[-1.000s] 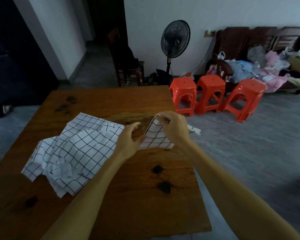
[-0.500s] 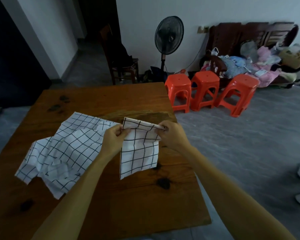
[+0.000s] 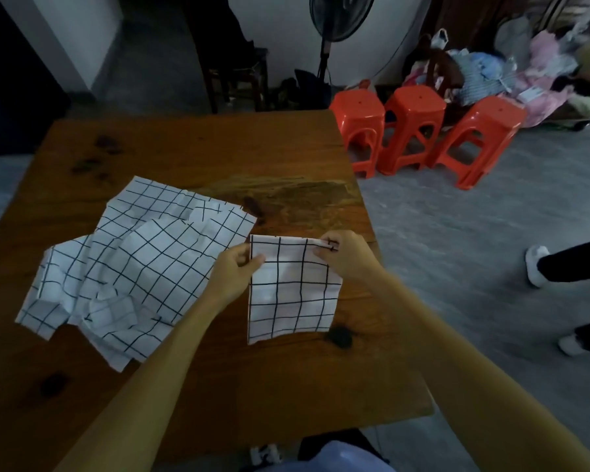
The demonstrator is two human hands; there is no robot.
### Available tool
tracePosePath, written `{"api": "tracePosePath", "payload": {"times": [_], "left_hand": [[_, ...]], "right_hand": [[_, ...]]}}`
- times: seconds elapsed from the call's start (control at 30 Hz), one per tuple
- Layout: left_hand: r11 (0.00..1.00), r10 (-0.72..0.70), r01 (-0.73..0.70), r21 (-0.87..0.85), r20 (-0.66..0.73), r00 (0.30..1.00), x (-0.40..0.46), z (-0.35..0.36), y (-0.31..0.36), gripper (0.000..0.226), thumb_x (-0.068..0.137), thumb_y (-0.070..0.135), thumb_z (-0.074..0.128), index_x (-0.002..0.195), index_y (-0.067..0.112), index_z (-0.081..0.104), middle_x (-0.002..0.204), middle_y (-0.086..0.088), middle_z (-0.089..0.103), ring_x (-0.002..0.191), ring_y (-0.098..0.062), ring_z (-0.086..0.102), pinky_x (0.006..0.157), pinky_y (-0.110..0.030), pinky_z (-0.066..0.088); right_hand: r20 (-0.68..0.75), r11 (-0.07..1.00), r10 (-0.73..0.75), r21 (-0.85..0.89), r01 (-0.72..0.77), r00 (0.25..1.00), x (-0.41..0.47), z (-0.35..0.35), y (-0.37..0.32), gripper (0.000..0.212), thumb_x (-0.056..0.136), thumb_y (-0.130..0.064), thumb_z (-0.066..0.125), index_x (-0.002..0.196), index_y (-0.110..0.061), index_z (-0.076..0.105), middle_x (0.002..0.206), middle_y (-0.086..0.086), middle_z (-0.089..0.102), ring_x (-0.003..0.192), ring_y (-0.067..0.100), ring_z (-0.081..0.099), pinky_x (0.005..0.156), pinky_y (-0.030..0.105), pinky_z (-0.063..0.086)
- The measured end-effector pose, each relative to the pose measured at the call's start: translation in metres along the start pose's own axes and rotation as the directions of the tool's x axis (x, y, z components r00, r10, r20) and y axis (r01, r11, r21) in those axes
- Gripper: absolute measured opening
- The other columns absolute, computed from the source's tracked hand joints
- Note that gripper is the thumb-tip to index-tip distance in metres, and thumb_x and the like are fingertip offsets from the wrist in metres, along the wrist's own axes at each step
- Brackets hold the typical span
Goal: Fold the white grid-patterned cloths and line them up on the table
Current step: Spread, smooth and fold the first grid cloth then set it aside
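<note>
The left hand [image 3: 234,272] pinches the upper left corner of a folded cloth [image 3: 292,291], thumb on the top face and fingers curled behind the edge. The right hand [image 3: 346,255] pinches the upper right corner of the same cloth, fingers curled over the doubled top edge. Both hands grasp the cloth; neither is released.

The folded cloth is white with a black grid. Its top edge is stretched straight between the two hands. Its lower part hangs down toward the table [image 3: 218,386], with the bottom edge slightly uneven; whether that edge touches the wood cannot be told. The cloth is at the right part of the table, near the right edge. A dark knot [image 3: 341,336] in the wood lies just beside the lower right corner of the cloth.

To the left, a pile of cloths [image 3: 133,264] with the same grid pattern lies crumpled and overlapping on the table. The left hand is just beside the pile's right edge.

Beyond the table, three red stools [image 3: 423,131] stand in a row on the grey floor. A standing fan [image 3: 338,15] is behind them against the wall. Another person's legs and white shoes [image 3: 539,267] are at the right edge of the view.
</note>
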State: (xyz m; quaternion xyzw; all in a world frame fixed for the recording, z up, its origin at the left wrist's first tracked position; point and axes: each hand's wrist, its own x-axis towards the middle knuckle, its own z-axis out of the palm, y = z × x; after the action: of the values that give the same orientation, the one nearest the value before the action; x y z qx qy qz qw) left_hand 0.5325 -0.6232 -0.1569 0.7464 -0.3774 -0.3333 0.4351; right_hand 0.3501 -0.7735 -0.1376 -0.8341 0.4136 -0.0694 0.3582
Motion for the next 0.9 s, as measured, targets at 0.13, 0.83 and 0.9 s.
{"api": "tracePosePath", "payload": {"times": [0.13, 0.83, 0.9], "left_hand": [[0.998, -0.049, 0.051, 0.035, -0.041, 0.998, 0.034, 0.011, -0.011, 0.013, 0.092, 0.018, 0.060, 0.080, 0.025, 0.059, 0.075, 0.010, 0.061, 0.066, 0.002, 0.056, 0.063, -0.016, 0.044], [0.916, -0.185, 0.174, 0.362, -0.004, 0.983, 0.115, 0.064, -0.092, 0.031, 0.076, 0.034, 0.077, 0.098, 0.022, 0.058, 0.095, 0.005, 0.063, 0.087, -0.014, 0.055, 0.075, -0.033, 0.048], [0.899, -0.162, 0.163, 0.407, -0.037, 0.986, 0.116, 0.066, -0.099, 0.031, 0.075, 0.037, 0.076, 0.097, 0.023, 0.060, 0.097, 0.004, 0.065, 0.091, -0.016, 0.057, 0.078, -0.037, 0.050]], "right_hand": [[0.053, 0.999, 0.016, -0.041, -0.013, 0.998, 0.038, 0.006, 0.011, 0.010, 0.093, -0.031, 0.063, 0.085, -0.026, 0.062, 0.072, -0.012, 0.059, 0.065, 0.004, 0.054, 0.052, 0.020, 0.035], [-0.072, 0.990, -0.133, -0.048, 0.130, 0.988, 0.111, 0.043, 0.079, 0.011, 0.092, -0.019, 0.061, 0.092, -0.014, 0.070, 0.083, 0.001, 0.068, 0.077, 0.016, 0.061, 0.069, 0.035, 0.052], [-0.094, 0.985, -0.171, -0.057, 0.166, 0.981, 0.110, 0.045, 0.080, 0.009, 0.091, -0.017, 0.062, 0.093, -0.013, 0.070, 0.085, 0.000, 0.069, 0.080, 0.015, 0.060, 0.070, 0.029, 0.050]]}}
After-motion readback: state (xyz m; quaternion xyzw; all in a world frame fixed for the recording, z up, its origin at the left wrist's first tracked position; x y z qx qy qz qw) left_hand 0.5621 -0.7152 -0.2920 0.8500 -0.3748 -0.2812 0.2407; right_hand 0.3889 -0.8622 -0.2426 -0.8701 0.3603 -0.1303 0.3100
